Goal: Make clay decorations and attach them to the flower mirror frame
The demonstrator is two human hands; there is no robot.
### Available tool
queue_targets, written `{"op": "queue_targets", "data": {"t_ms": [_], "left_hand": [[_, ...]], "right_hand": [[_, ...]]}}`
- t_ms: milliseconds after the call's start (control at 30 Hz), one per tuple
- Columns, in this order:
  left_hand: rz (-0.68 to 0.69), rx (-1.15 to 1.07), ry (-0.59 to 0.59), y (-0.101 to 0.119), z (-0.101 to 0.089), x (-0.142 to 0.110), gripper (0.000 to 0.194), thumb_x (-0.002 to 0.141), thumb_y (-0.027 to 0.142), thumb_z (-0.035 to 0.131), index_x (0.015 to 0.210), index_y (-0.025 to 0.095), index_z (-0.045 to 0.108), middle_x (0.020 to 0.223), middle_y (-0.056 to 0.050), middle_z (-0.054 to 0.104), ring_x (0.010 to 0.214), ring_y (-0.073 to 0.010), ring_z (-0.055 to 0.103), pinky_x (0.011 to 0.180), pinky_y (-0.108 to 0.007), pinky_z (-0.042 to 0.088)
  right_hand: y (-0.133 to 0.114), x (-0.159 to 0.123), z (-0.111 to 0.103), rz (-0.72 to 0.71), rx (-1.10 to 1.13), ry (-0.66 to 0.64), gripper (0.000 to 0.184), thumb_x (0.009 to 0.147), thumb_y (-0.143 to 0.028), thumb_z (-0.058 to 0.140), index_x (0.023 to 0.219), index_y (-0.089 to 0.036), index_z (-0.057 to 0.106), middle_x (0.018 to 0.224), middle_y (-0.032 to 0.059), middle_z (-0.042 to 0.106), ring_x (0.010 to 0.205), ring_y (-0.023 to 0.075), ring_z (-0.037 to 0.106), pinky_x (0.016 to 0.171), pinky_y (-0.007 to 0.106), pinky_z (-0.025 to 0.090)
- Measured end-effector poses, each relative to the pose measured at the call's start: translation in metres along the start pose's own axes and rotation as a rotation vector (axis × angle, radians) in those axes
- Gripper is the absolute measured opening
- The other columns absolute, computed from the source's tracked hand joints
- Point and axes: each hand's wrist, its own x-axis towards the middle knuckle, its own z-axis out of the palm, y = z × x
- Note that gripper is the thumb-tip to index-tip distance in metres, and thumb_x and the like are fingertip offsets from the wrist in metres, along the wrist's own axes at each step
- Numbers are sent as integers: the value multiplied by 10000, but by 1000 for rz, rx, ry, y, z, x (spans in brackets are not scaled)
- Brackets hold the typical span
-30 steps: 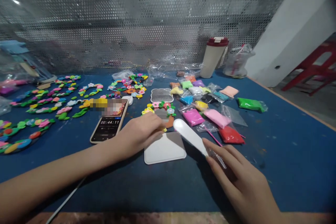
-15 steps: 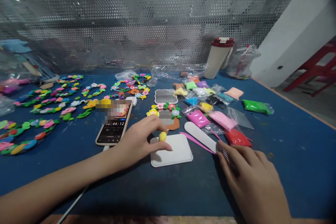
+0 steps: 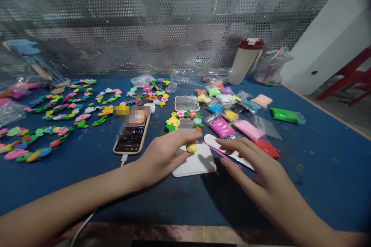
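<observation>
My left hand (image 3: 171, 147) pinches a small lump of yellow clay (image 3: 191, 148) between thumb and fingers, above a white rectangular board (image 3: 199, 162). My right hand (image 3: 257, 170) hovers with fingers apart, holding nothing that I can see. Below its fingertips lie a white flat tool with a toothed end (image 3: 210, 139) and a thin pink tool (image 3: 222, 151). Just behind the board is a mirror-like frame (image 3: 187, 124) edged with clay flowers and leaves, partly hidden by my left hand. A plain white wavy-edged frame (image 3: 187, 104) lies beyond it.
A phone (image 3: 131, 133) with a charging cable lies left of the board. Several flowered clay rings (image 3: 62, 133) spread across the left side. Bags of coloured clay (image 3: 222, 127) cluster at right. A lidded tumbler (image 3: 246, 61) and a perforated metal panel (image 3: 145, 27) stand behind.
My right hand has let go of the white toothed tool and moved left toward the board, fingers apart. My left hand still pinches the yellow clay, its fingers closer around it. The view shifted slightly.
</observation>
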Motion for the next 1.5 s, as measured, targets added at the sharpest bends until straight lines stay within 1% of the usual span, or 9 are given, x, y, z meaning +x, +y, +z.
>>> {"op": "queue_targets", "data": {"t_ms": [167, 267, 400, 533, 667, 867, 1033, 1233, 1500], "left_hand": [[99, 244, -13, 3, -1, 4, 316, 922, 356, 469, 1167, 162, 512, 973, -66, 650, 876, -201, 607, 751, -326, 492], [178, 387, 34, 4, 2, 9, 332, 951, 356, 381, 1155, 126, 506, 887, -77, 629, 812, -210, 599, 686, -330, 495], [122, 343, 90, 4, -1, 9, 409, 892, 374, 521, 1244, 182, 439, 1051, -82, 563, 954, -200, 574, 764, -305, 508], [-124, 203, -15, -2, -7, -6, 360, 835, 392, 604, 1140, 224, 511, 1013, -42, 521, 921, -183, 569, 739, -298, 514], [-119, 314, -132, -8, -3, -22, 419, 782, 432, 648, 1100, 174, 556, 926, -54, 541, 807, -206, 578, 657, -337, 506], [28, 507, -114, -13, 4, -25, 509, 769, 511, 612, 1050, 87, 599, 814, -105, 600, 681, -241, 577, 533, -359, 492], [34, 505, -77, -17, 6, -25, 549, 676, 572, 674, 964, 108, 617, 754, -82, 602, 633, -229, 577, 496, -337, 485], [87, 536, -43, -21, 9, -25, 530, 812, 495, 553, 1102, 51, 551, 768, -90, 609, 654, -214, 590, 498, -307, 488], [39, 496, -73, -19, 7, -28, 539, 793, 469, 582, 1150, 68, 533, 809, -95, 614, 685, -214, 598, 525, -303, 505]], "right_hand": [[-10, 39, 17, 129, 368, -393, 243, 837, -371, 576, 1016, -211, 618, 917, 35, 676, 794, 178, 623, 683, 304, 481], [-4, 51, 32, 138, 615, -426, 203, 787, -325, 642, 927, -178, 629, 871, 26, 672, 830, 179, 625, 739, 305, 479], [14, 54, 33, 169, 781, -371, 229, 786, -296, 651, 982, -180, 625, 943, 26, 683, 850, 158, 631, 761, 293, 482], [23, 50, 21, -48, 464, -379, 194, 862, -272, 569, 1025, -203, 650, 997, 32, 684, 894, 146, 620, 777, 288, 481], [24, 45, 23, -399, 94, -394, 232, 897, -238, 523, 1096, -219, 643, 1086, 61, 654, 964, 157, 585, 829, 314, 467], [22, 36, 26, -585, -264, -417, 384, 943, -184, 401, 1320, -182, 472, 1345, 67, 530, 1225, 192, 480, 1031, 397, 376], [20, 37, 21, -617, -296, -562, 548, 961, -332, 366, 1456, -164, 203, 1497, 51, 233, 1386, 198, 213, 1121, 428, 243], [13, 41, 11, -675, -149, -660, 444, 973, -274, 357, 1406, -179, 336, 1417, 6, 384, 1333, 103, 321, 1142, 319, 179], [13, 45, 6, -695, -123, -774, 457, 960, -217, 380, 1412, -183, 323, 1416, 13, 391, 1339, 112, 305, 1143, 353, 147]]}}
